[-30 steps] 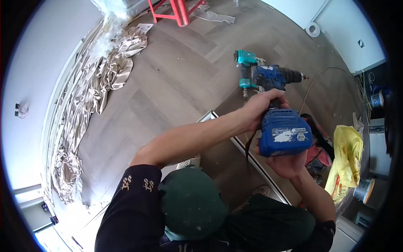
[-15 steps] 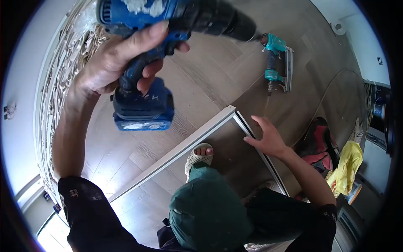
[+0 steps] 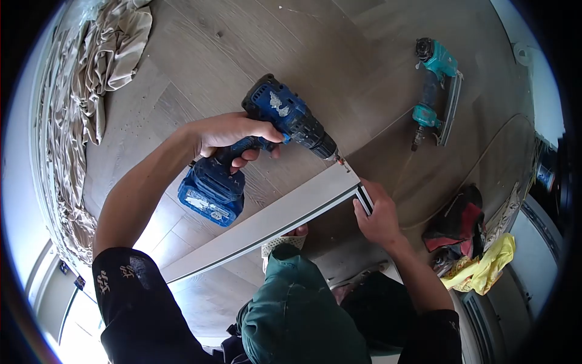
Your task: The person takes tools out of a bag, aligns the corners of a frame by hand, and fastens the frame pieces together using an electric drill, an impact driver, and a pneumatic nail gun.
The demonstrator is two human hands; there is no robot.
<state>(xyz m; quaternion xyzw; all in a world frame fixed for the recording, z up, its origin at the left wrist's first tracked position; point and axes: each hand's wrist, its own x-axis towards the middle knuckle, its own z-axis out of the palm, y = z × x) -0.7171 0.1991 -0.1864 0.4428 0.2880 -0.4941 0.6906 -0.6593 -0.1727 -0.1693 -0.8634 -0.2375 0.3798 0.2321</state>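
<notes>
My left hand (image 3: 245, 141) is wrapped round the grip of a blue cordless drill (image 3: 291, 121), which has a battery pack at its base. The drill's bit meets the outer face of a white frame (image 3: 273, 215) close to its corner. With my right hand (image 3: 377, 215) I grip that corner, thumb on the inner side and fingers round the outer side. The frame is tilted up off the floor in front of my knees. Its far lower parts are hidden by my legs.
A teal air nailer (image 3: 431, 91) lies on the wood floor (image 3: 339, 54), a thin hose near it. To the right are a red and black bag (image 3: 458, 224) and a yellow plastic bag (image 3: 485, 267). Crumpled beige fabric (image 3: 79, 115) lines the left wall.
The drill has come down from close to my head onto the frame's corner. My right hand, open before, has closed on the corner. The frame is now raised and turned.
</notes>
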